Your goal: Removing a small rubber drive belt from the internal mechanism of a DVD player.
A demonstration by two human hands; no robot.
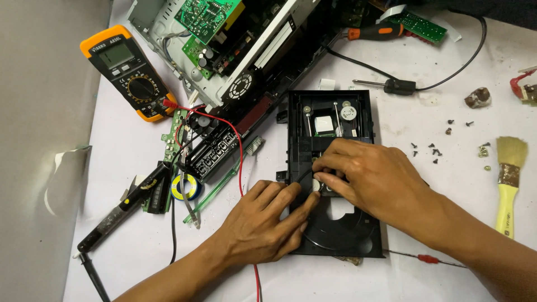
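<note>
A black plastic disc-drive tray mechanism (335, 168) lies flat on the white table (391, 279), near the middle of the scene, with its open mechanism and guide rails at the far end and the round disc recess at the near end. Both hands meet over its centre, where a small white round part (316, 186) shows between the fingertips.

The work here looks fiddly: a good way to do it is probably to hold the frame down firmly with one hand so it does not slide, and to move the small part with light fingertip pressure only, keeping the red lead clear.

The left hand (263, 223) rests on the tray's near left edge, fingers loosely curled and extended toward the white part, the tips touching the black plastic beside it; it grips nothing that can be seen. The right hand (372, 179) lies across the tray from the right, fingers bent and drawn together, pinching or pressing at the white part; whether it actually clamps it cannot be told.

Farther out, a red wire (240, 162) runs past the left hand, an orange multimeter (128, 72) sits far left, loose screws (433, 150) and a yellow-handled brush (509, 184) lie to the right.
</note>
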